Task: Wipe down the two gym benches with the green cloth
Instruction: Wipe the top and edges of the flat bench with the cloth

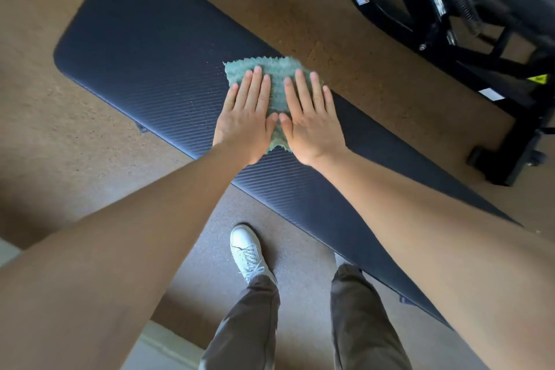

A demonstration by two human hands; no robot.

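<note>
Both hands, left (pixel 246 117) and right (pixel 309 120), lay flat with straight fingers on the cloth (pixel 277 90) at mid-frame, pressing it to the bench (pixel 135 48). With nothing gripping it, the cloth could bunch or slide off the far edge.

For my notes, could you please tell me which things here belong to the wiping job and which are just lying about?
Job: green cloth, bench pad, left hand and right hand pressing flat on the cloth.
Lying about: black metal frame, white shoe.
</note>
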